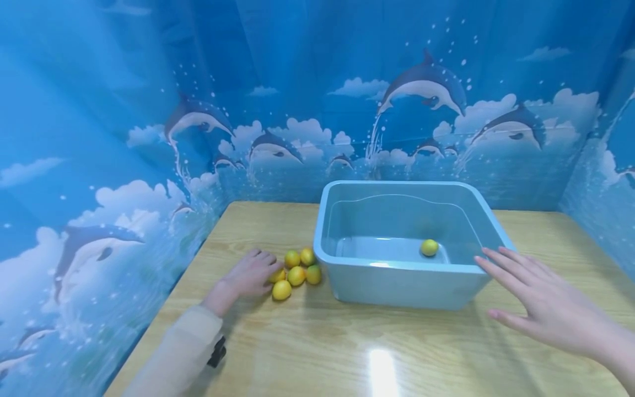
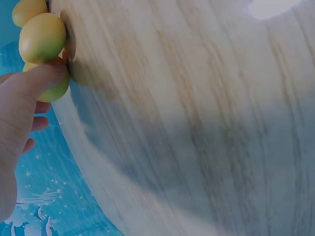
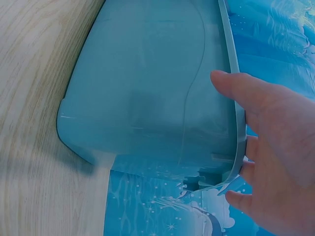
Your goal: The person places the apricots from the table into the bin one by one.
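My left hand [image 1: 250, 273] is at the left end of a cluster of small yellow-green citrus fruits [image 1: 296, 275] on the table. Its thumb and fingers pinch one citrus fruit [image 2: 58, 91], mostly covered by the hand in the head view. Another citrus fruit [image 2: 43, 38] lies right beside it. To the right of the cluster stands a light blue plastic bin [image 1: 397, 284], with a single citrus fruit [image 1: 429, 247] on its floor. My right hand [image 1: 541, 300] is spread with straight fingers at the bin's front right corner, fingertips by the rim [image 3: 239, 118]; contact is unclear.
The wooden table [image 1: 317, 342] has its left edge just beyond my left forearm. Behind it and at both sides hangs a blue curtain [image 1: 297, 82] printed with dolphins. A black strap piece [image 1: 216, 352] is on my left wrist.
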Demonstrator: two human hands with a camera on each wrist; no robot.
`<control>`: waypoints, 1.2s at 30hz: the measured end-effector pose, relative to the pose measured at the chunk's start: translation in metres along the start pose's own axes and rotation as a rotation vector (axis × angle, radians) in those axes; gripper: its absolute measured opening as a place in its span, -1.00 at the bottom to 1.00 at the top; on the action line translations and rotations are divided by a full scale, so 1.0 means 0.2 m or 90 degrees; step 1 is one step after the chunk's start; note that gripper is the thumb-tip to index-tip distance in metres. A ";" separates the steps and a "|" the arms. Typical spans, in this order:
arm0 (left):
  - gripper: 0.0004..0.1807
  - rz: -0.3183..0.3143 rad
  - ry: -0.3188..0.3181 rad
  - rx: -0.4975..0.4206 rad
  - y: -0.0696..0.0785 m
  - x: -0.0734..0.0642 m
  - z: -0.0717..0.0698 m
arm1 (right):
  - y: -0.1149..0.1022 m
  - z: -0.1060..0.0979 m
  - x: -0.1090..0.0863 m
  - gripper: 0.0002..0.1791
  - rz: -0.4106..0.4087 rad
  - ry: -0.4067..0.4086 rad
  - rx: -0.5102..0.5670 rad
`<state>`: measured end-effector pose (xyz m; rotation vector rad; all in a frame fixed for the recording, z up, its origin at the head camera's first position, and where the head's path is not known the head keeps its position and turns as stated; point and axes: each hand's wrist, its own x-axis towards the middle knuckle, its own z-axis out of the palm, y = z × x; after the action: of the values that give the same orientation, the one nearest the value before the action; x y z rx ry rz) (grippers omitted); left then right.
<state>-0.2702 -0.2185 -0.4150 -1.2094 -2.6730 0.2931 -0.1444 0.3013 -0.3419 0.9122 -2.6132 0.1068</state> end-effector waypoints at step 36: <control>-0.58 -0.063 0.119 0.003 -0.12 0.19 -0.40 | 0.01 0.00 -0.01 -0.05 0.001 0.003 0.008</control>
<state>-0.2918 -0.1967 -0.3278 -1.0440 -2.5584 0.1636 -0.1448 0.3039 -0.3422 0.9133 -2.6122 0.1266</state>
